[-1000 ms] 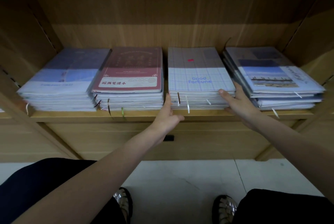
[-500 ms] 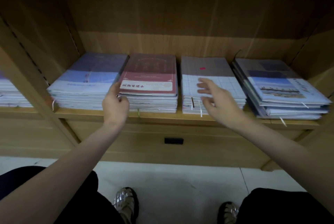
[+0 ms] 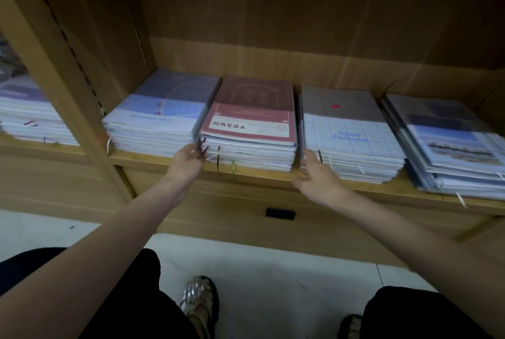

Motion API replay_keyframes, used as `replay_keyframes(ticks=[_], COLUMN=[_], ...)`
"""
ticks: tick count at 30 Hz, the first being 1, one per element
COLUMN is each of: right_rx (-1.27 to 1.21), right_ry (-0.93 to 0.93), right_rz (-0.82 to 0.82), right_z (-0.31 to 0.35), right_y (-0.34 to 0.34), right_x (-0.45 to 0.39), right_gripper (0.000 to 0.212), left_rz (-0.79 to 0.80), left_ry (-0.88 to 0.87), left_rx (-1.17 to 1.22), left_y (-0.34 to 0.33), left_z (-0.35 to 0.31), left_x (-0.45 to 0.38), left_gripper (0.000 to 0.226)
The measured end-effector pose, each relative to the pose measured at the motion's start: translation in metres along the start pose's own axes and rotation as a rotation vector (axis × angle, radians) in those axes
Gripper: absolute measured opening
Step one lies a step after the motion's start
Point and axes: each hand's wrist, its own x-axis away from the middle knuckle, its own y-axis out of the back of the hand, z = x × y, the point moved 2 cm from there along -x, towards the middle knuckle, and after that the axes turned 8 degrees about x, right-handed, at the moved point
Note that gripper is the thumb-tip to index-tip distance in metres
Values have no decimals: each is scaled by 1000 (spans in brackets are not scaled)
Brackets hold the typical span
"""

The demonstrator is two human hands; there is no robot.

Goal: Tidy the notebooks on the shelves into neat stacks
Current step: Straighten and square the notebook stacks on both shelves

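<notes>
— Four stacks of notebooks sit side by side on the wooden shelf [image 3: 175, 159]; which one do the hands frame?

— The red-covered stack [image 3: 252, 117], second from the left. The left hand [image 3: 188, 161] presses against its front left corner, fingers reaching into the seam beside the pale blue stack [image 3: 161, 111]; how tightly they curl there cannot be told. The right hand [image 3: 317, 174] is spread flat, fingertips in the gap between the red stack and the grid-patterned "Good Fortune" stack [image 3: 347, 130], gripping nothing.

— And the rest?

— The landscape-cover stack [image 3: 451, 136] at the far right is fanned and skewed, its lower books jutting forward. Ribbon markers [image 3: 218, 158] hang over the shelf's front lip. Another stack [image 3: 27, 109] lies in the neighbouring compartment to the left, blurred. Below, a woven silver shoe [image 3: 199, 300] rests on the pale floor.
</notes>
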Motion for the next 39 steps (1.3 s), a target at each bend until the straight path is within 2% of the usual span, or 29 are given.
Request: replay_keyframes(ticks=[4,9,12,16,20,28,39], right_rx=[121,-88,-171,-204,-246,-284,-240], right_ry=[47,-23,-50,-71,-66,-73,-55], right_rz=[-16,79,165,184,190,215,272], right_z=[-8,-17,-19,-17,-12,-17,-22], right_y=[-4,-10,-16,-20,-17,-13,-35], right_x=[-1,-13,-17,-20,-22,-16,-10], right_gripper=[66,74,81,82,80,78,82], left_rz=[103,207,250,298,333,275,337], left_ry=[23,32,50,74,85,32,79], left_rx=[-31,-30,-33,-19,-47,-115,-174], left_y=[-6,-12,-14,-14,-12,-3,-20], left_z=[8,12,19,19,18,13,28], left_x=[-6,-4,1,12,12,15,31], left_gripper=[45,49,74,83,86,72,79])
